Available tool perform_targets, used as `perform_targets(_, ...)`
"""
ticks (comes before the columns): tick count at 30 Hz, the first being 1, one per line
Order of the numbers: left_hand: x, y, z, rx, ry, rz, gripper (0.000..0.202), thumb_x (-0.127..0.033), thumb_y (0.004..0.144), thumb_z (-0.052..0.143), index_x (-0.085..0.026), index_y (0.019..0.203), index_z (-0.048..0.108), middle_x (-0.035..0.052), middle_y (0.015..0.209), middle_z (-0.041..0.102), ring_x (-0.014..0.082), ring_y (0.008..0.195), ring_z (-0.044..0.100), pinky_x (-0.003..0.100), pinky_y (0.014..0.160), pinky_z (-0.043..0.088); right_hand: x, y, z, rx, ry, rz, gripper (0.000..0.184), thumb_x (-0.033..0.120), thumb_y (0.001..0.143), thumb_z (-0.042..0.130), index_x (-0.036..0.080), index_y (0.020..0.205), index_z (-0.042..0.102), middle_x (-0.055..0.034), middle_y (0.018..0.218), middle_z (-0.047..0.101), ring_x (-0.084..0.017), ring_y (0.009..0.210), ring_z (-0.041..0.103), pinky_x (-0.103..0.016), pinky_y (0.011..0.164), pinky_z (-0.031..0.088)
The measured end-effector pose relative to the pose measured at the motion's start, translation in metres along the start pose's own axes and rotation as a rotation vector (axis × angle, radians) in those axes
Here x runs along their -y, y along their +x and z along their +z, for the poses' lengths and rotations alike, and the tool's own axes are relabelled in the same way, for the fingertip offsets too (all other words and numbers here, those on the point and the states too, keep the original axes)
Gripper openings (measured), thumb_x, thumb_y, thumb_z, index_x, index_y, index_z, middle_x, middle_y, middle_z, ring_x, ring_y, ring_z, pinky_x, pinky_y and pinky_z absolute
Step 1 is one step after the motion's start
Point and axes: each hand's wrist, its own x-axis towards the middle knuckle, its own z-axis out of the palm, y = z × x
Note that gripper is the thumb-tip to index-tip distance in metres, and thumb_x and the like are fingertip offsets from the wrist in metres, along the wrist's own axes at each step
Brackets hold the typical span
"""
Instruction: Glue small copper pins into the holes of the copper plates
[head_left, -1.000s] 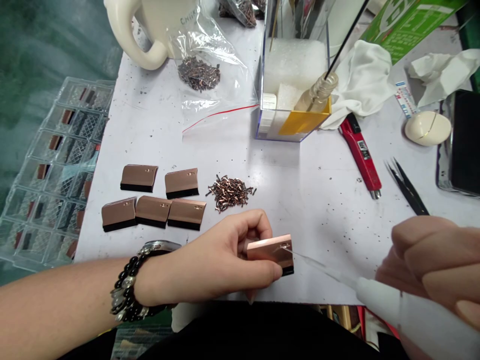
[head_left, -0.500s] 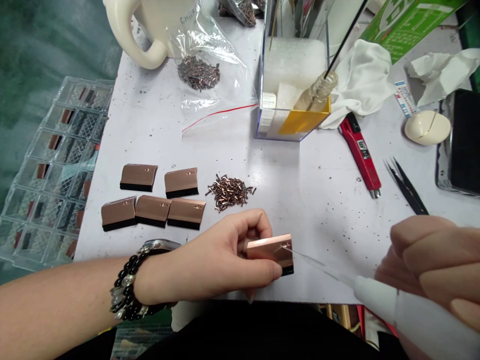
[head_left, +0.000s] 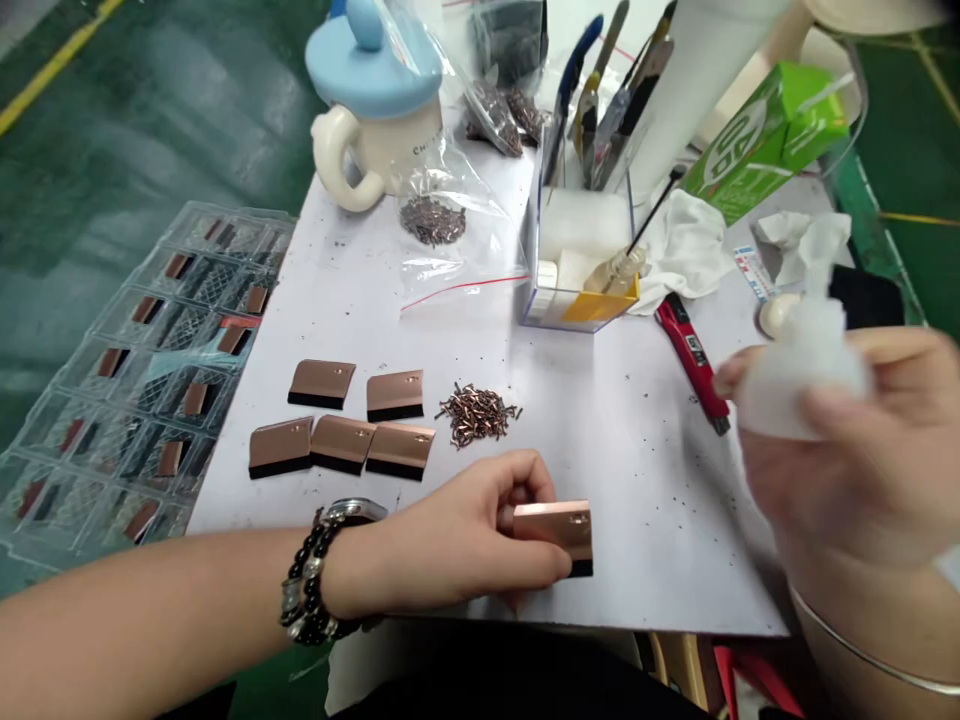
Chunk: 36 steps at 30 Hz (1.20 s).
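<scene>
Between thumb and fingers, my left hand (head_left: 502,540) pinches a copper-coloured metal plate (head_left: 559,525) with a black lower edge and a small hole near its upper right corner. My right hand (head_left: 877,440), blurred by motion, is closed around a translucent white squeeze bottle (head_left: 802,375) whose nozzle points up. Left of the held plate lies a loose pile of small copper screws or pins (head_left: 480,413). Several matching plates (head_left: 341,443) lie flat in two rows farther left, black edges toward me.
Left of the table is a stack of clear compartment trays (head_left: 180,400). At the back stand a lidded mug (head_left: 412,130), a zip bag (head_left: 457,250) of small parts and a clear tool box (head_left: 577,300). A red utility knife (head_left: 694,365) lies to the right.
My right hand has lifted the bottle away from the plate and turned its nozzle from the plate's hole to upright. My left hand still holds the plate. The view has tilted up.
</scene>
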Motion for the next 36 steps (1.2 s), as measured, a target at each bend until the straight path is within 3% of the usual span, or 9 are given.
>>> perform_targets(2, 0.004, 0.000, 0.000, 0.033, 0.011, -0.001, 0.026, -0.014, 0.073, 0.065, -0.021, 0.078, 0.041, -0.0094, 0.061, 0.049, 0.0056, 0.050, 0.048, 0.017, 0.047, 0.042, -0.006, -0.002, 0.009, 0.099, 0.130, 0.124, 0.029, 0.018, 0.078, 0.071, 0.026, 0.096, 0.050, 0.0005, 0.080, 0.054, -0.023, 0.086, 0.069, -0.041, 0.080, 0.057)
perform_targets(5, 0.010, -0.001, 0.001, 0.083, 0.031, -0.003, 0.029, -0.015, 0.070, 0.067, -0.021, 0.081, 0.041, -0.0091, 0.062, 0.050, 0.0055, 0.049, 0.047, 0.017, 0.047, 0.043, -0.018, -0.005, 0.021, 0.245, 0.049, 0.176, 0.033, 0.015, 0.077, 0.070, 0.026, 0.100, 0.050, -0.0023, 0.090, 0.066, -0.023, 0.095, 0.067, -0.039, 0.082, 0.056)
perform_targets(10, 0.016, -0.002, 0.002, 0.174, 0.097, -0.025, 0.034, -0.019, 0.067, 0.071, -0.021, 0.084, 0.041, -0.0102, 0.058, 0.048, 0.0060, 0.045, 0.047, 0.016, 0.044, 0.041, -0.032, -0.002, 0.026, 0.172, -0.134, 0.089, 0.037, 0.018, 0.076, 0.072, 0.026, 0.105, 0.051, -0.0070, 0.104, 0.066, -0.024, 0.097, 0.064, -0.039, 0.075, 0.053)
perform_targets(14, 0.018, -0.002, 0.001, 0.214, 0.124, -0.014, 0.035, -0.020, 0.065, 0.071, -0.021, 0.084, 0.042, -0.0092, 0.057, 0.050, 0.0071, 0.046, 0.047, 0.017, 0.044, 0.040, -0.017, -0.006, 0.018, -0.101, -0.287, -0.384, 0.062, 0.001, 0.066, 0.073, 0.031, 0.113, 0.046, -0.0022, 0.105, 0.056, -0.017, 0.085, 0.057, -0.032, 0.068, 0.046)
perform_targets(16, 0.021, -0.001, 0.000, 0.220, 0.137, 0.005, 0.036, -0.017, 0.062, 0.071, -0.021, 0.085, 0.043, -0.0077, 0.060, 0.052, 0.0087, 0.049, 0.049, 0.018, 0.044, 0.040, -0.005, -0.012, 0.020, 0.047, -0.393, -0.573, 0.057, -0.004, 0.067, 0.068, 0.030, 0.109, 0.050, 0.0007, 0.092, 0.056, -0.013, 0.074, 0.053, -0.029, 0.063, 0.044)
perform_targets(18, 0.023, 0.001, -0.001, 0.243, 0.156, 0.025, 0.039, -0.015, 0.059, 0.070, -0.022, 0.087, 0.044, -0.0067, 0.065, 0.054, 0.0099, 0.052, 0.050, 0.019, 0.044, 0.040, 0.005, -0.017, 0.031, 0.396, -0.466, -0.533, 0.040, -0.001, 0.074, 0.062, 0.025, 0.104, 0.054, -0.0006, 0.088, 0.059, -0.014, 0.075, 0.056, -0.029, 0.064, 0.047)
perform_targets(20, 0.024, 0.003, -0.001, 0.273, 0.196, 0.029, 0.043, -0.014, 0.057, 0.070, -0.022, 0.090, 0.044, -0.0065, 0.067, 0.055, 0.0105, 0.052, 0.051, 0.019, 0.045, 0.041, 0.009, -0.020, 0.047, 0.592, -0.507, -0.440, 0.025, 0.004, 0.083, 0.055, 0.020, 0.103, 0.056, -0.0043, 0.092, 0.061, -0.015, 0.082, 0.059, -0.029, 0.068, 0.052)
perform_targets(25, 0.022, 0.004, -0.002, 0.296, 0.317, 0.039, 0.041, -0.018, 0.059, 0.068, -0.023, 0.093, 0.046, -0.0051, 0.069, 0.056, 0.0131, 0.055, 0.054, 0.022, 0.047, 0.042, 0.005, -0.014, 0.078, 0.599, -0.549, -0.274, 0.014, 0.011, 0.088, 0.053, 0.018, 0.100, 0.058, -0.0050, 0.092, 0.059, -0.012, 0.075, 0.060, -0.022, 0.060, 0.052)
perform_targets(36, 0.028, 0.009, -0.003, 0.294, 0.201, 0.035, 0.043, -0.011, 0.056, 0.071, -0.022, 0.090, 0.047, -0.0055, 0.072, 0.056, 0.0105, 0.051, 0.051, 0.022, 0.046, 0.043, -0.002, -0.015, 0.082, 0.595, -0.530, -0.215, 0.010, 0.010, 0.089, 0.050, 0.017, 0.088, 0.057, -0.0049, 0.089, 0.058, -0.015, 0.079, 0.060, -0.026, 0.065, 0.050)
